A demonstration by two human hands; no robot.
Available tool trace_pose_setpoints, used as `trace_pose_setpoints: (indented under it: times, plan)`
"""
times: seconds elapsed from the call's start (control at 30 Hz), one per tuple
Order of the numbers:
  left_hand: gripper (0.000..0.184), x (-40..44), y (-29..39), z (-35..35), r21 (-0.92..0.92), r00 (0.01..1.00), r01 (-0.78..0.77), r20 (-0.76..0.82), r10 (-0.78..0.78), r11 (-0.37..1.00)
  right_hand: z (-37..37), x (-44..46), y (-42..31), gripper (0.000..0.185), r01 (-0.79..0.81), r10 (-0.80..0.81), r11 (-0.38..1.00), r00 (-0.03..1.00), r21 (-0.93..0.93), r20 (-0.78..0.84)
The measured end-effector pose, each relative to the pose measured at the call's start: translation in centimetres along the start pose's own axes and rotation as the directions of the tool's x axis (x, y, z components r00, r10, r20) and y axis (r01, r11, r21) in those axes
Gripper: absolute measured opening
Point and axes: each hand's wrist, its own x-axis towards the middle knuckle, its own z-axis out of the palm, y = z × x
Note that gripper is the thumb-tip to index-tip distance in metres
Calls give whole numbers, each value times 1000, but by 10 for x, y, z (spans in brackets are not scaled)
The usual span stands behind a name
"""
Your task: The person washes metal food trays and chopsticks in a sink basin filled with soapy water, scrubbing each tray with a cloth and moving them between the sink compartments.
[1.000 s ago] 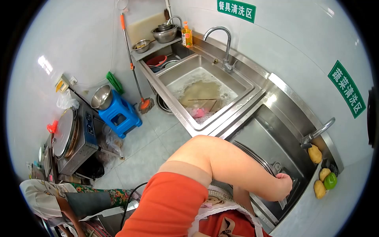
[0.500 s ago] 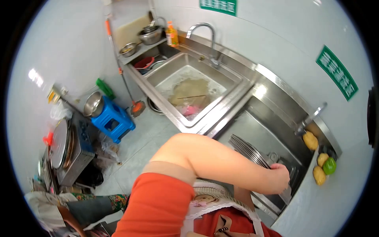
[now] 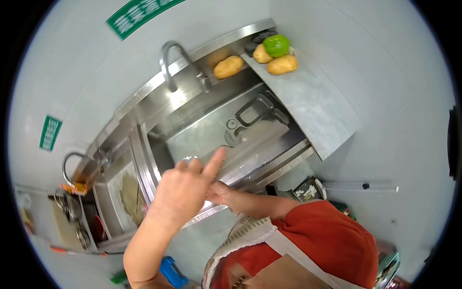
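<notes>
The left hand (image 3: 180, 192), one finger extended, overlaps the right hand (image 3: 219, 192); I cannot tell what either grips. Just beyond, over the sink (image 3: 192, 138), a blurred metal stack (image 3: 255, 150) slants lengthwise up-right along the near edge. Bare basin opens toward the faucet (image 3: 203, 83); the green sign (image 3: 137, 18) bears smeared Chinese characters.

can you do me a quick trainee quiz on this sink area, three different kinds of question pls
1. How many potatoes can you count?
2. True or false: the green pepper is floating in murky water.
3. Which of the person's hands is nearer the sink of murky water?
a) right hand
b) left hand

Key:
1. Three.
2. False; the green pepper is next to two potatoes, by the grey counter.
3. b, the left hand.
</notes>
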Motion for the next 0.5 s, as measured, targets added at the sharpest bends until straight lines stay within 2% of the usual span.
trace_pose_setpoints:
  times: [0.07, 0.1, 0.17, 0.2, 0.27, 0.3, 0.33, 0.37, 0.43, 0.5]
  plan:
    - [78, 12, -8, -7, -110, 995, 95, -25, -98, 989, -9, -15, -20, 31, 59, -60, 998, 991, -15, -120]
    - [79, 20, -11, -10, -171, 988, 143, -39, -151, 975, -11, -28, -36, 31, 86, -86, 996, 988, -3, -126]
    - [72, 38, -21, -7, -300, 967, 196, -101, -235, 934, -18, -55, -66, 33, 164, -180, 968, 981, -188, -67]
    - [69, 49, -25, -7, -371, 959, 228, -76, -274, 900, -13, -70, -80, 34, 226, -254, 954, 958, -199, -131]
    - [67, 70, -31, 2, -438, 950, 256, -50, -307, 862, -12, -103, -111, 38, 379, -418, 885, 903, -272, -101]
    - [66, 80, -32, 13, -553, 940, 231, -87, -331, 801, -12, -117, -127, 38, 452, -488, 849, 869, -274, -79]
    - [65, 91, -34, 28, -658, 926, 197, -119, -359, 727, -12, -136, -144, 39, 451, -519, 824, 844, -342, -137]
    - [63, 100, -36, 49, -757, 918, 200, -76, -389, 622, -11, -158, -160, 39, 443, -550, 797, 813, -410, -191]
    - [61, 123, -22, 82, -907, 905, 71, -117, -410, 416, -18, -195, -190, 42, 363, -614, 733, 717, -574, -330]
    - [61, 146, -5, 120, -968, 911, 7, -97, -401, 251, -52, -219, -215, 43, 376, -761, 564, 583, -735, -286]
